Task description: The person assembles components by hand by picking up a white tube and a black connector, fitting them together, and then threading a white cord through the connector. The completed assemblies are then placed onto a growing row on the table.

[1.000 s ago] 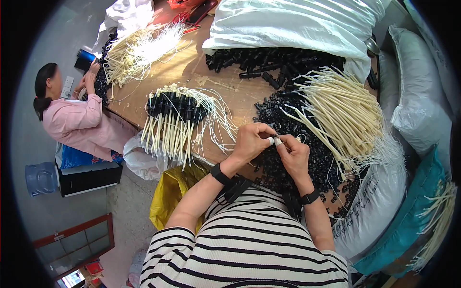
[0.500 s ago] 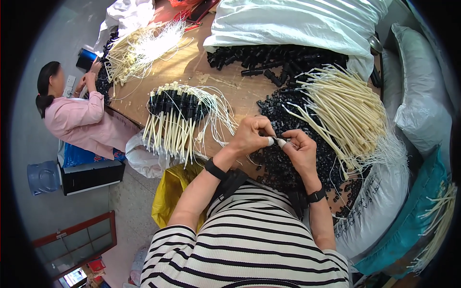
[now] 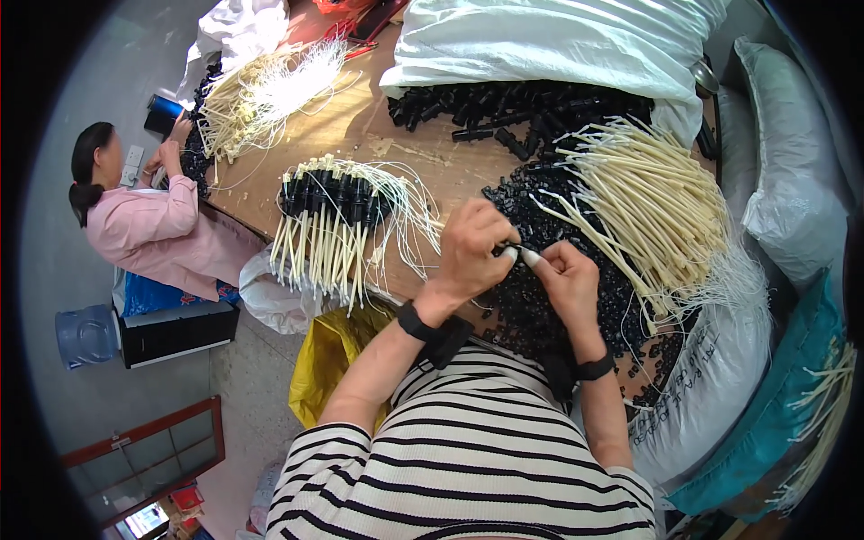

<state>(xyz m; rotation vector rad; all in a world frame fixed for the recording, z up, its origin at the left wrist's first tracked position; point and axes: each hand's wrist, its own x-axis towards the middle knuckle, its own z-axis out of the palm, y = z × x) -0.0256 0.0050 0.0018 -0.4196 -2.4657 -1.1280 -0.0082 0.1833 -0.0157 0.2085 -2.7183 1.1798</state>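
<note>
Over a heap of small black plastic parts (image 3: 531, 310), my left hand (image 3: 474, 250) and my right hand (image 3: 570, 279) meet fingertip to fingertip. Both are closed in a pinch on a small black plastic part (image 3: 517, 246), mostly hidden by the fingers. White coverings wrap both thumb tips. To the left of my left hand lies a bundle of cream tubes with black sleeves (image 3: 328, 202) and loose white cords. A large pile of cream tubes (image 3: 652, 216) with white cord ends rests on the heap, right of my right hand.
A white sack (image 3: 549, 45) spills larger black tubular pieces (image 3: 504, 112) at the back of the wooden table (image 3: 405, 171). Further cream tubes (image 3: 238, 112) lie far left, near a person in pink (image 3: 144, 211). Filled sacks (image 3: 792, 171) line the right; a yellow bag (image 3: 328, 360) hangs at the front edge.
My left hand has turned, its back now more upward, and its knuckles have risen slightly. My right hand has barely shifted. The fingertips still meet at the small black part.
</note>
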